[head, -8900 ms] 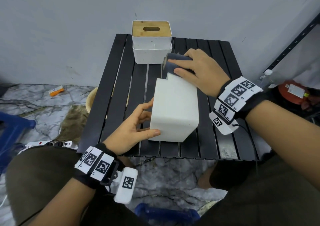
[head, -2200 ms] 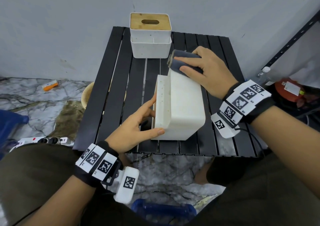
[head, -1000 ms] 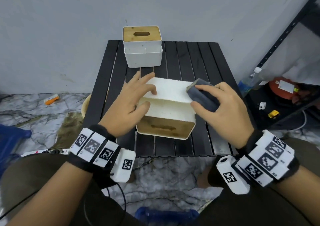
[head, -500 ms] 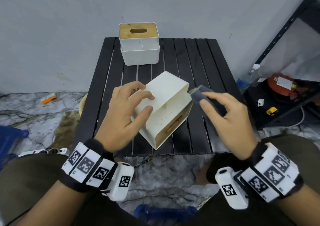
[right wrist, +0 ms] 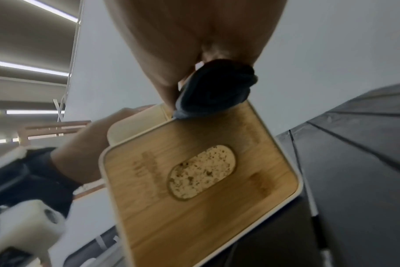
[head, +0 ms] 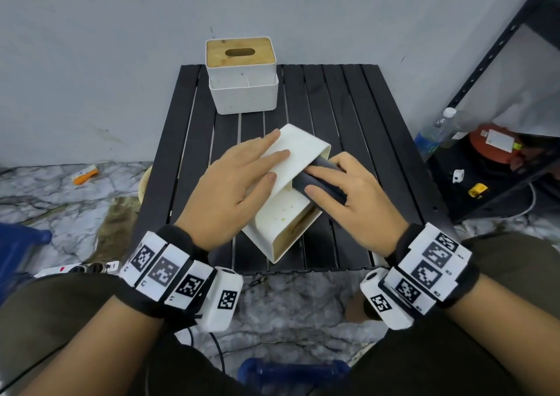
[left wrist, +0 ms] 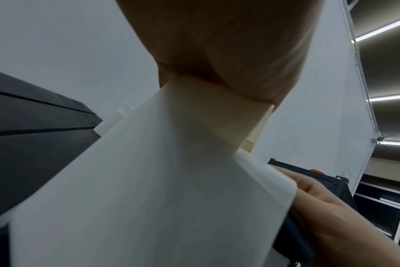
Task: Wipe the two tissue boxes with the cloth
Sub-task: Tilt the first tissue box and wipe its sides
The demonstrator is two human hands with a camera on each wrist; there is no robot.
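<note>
A white tissue box [head: 298, 165] lies tilted on the black slatted table [head: 348, 107], its bamboo lid [right wrist: 194, 180] turned toward me. My left hand [head: 242, 180] lies over the box's upper face with straight fingers, thumb on the adjoining face. My right hand [head: 348, 195] grips a folded dark cloth [head: 315, 181] and presses it on the box's right face near the lid edge; the right wrist view shows the cloth [right wrist: 217, 86] at the lid's rim. The left wrist view is filled by the box [left wrist: 149, 180]. The second tissue box [head: 242, 80] stands upright at the table's far edge.
A grey wall rises right behind the table. To the right stand a black metal rack [head: 500, 47], a plastic bottle [head: 430, 135] and a red container [head: 497, 144]. On the marble floor at left lie an orange item [head: 86, 174] and a power strip [head: 75, 269].
The box was turned from standing on end to lying tilted with its lid toward me. My left hand's fingers flattened over its top, and the cloth moved onto the right face.
</note>
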